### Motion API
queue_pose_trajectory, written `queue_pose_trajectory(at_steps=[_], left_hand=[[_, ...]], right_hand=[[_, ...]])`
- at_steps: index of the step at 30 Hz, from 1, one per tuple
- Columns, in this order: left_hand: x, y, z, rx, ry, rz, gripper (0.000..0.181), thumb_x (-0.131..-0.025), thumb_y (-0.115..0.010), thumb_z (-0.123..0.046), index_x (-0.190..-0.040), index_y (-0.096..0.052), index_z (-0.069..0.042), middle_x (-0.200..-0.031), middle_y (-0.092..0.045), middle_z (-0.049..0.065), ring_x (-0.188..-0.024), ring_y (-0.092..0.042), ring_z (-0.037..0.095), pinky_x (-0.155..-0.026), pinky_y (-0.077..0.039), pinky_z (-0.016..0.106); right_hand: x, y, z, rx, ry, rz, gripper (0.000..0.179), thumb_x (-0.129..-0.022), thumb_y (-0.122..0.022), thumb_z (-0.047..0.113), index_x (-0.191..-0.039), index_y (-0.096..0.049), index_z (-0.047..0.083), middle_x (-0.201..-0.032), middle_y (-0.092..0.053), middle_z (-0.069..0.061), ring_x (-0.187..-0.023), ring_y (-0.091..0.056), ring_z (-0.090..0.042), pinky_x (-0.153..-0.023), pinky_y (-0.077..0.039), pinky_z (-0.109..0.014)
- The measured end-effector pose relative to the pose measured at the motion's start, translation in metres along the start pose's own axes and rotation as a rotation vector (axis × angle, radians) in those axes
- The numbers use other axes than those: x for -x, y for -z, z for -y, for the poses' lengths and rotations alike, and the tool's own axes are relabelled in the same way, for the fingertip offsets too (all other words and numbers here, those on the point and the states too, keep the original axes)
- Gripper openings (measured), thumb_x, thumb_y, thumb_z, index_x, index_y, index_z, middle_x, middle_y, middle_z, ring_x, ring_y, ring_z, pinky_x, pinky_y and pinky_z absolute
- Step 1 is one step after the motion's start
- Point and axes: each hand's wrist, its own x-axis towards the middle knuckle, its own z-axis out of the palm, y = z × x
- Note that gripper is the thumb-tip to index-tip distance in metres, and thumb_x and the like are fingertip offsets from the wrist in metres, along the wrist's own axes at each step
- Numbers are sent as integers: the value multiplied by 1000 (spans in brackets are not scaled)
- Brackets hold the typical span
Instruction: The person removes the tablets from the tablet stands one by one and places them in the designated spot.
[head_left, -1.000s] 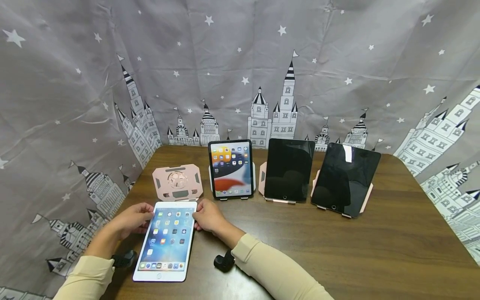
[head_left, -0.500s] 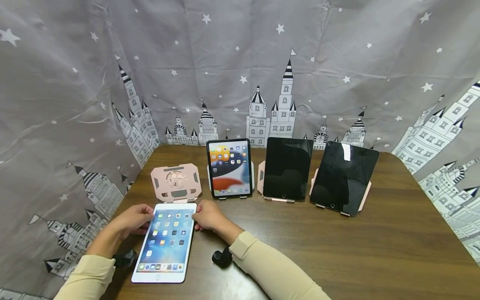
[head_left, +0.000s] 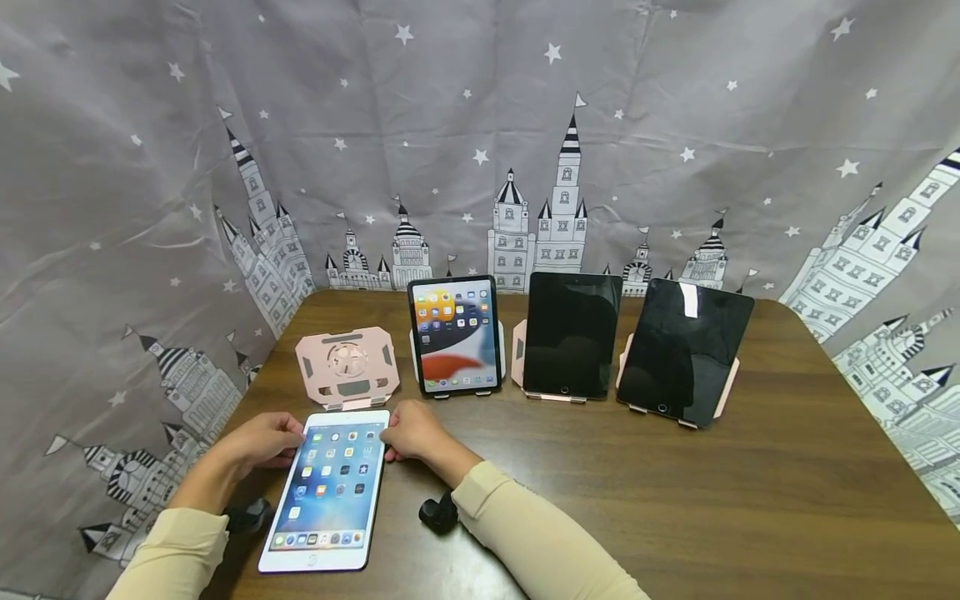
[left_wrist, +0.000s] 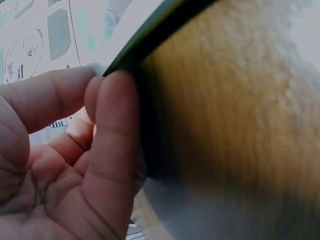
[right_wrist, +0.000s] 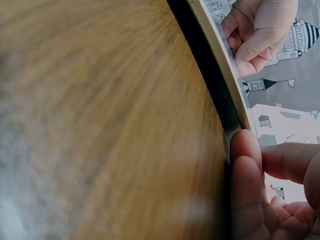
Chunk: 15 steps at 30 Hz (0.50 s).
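A white tablet (head_left: pixel 326 492) with its home screen lit lies face up in front of me. My left hand (head_left: pixel 261 440) pinches its upper left edge between thumb and fingers. At the upper right edge my right hand (head_left: pixel 414 432) pinches it the same way. In the right wrist view the thin tablet edge (right_wrist: pixel 222 70) stands out above the wood, a dark gap under it. Just beyond the tablet's top is a pink tablet stand (head_left: pixel 375 346), tilted back, its lower lip showing, with no tablet on it.
To the right, a lit black tablet (head_left: pixel 457 333) and two dark tablets, one middle (head_left: pixel 572 333) and one far right (head_left: pixel 682 354), lean on stands. A grey castle-print curtain (head_left: pixel 480 125) hangs behind the wooden table (head_left: pixel 600 483). Each wrist wears a black camera.
The tablet has come slightly toward me, so more of the pink stand's lower lip shows. Both hands keep their pinch. The head view has shifted a little.
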Motion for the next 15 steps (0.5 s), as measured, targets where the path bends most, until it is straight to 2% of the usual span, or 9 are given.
queue_pose_trajectory(at_steps=[6, 15], left_hand=[[0, -1, 0, -24, 1, -16, 9, -98, -53, -4, -100, -57, 4, -92, -55, 13, -85, -53, 25, -71, -55, 34], [-2, 1, 2, -40, -7, 5, 12, -98, -55, -7, -103, -56, 4, -94, -56, 12, -84, -54, 24, -71, -54, 33]], right_hand=[[-2, -1, -1, -51, -11, 9, 25, -85, -69, -2, -68, -53, 6, -49, -61, -6, -40, -59, -11, -39, -47, -20], [-4, -1, -3, -110, -46, 40, 24, -84, -69, -4, -70, -52, 5, -49, -61, -8, -41, -59, -10, -39, -47, -20]])
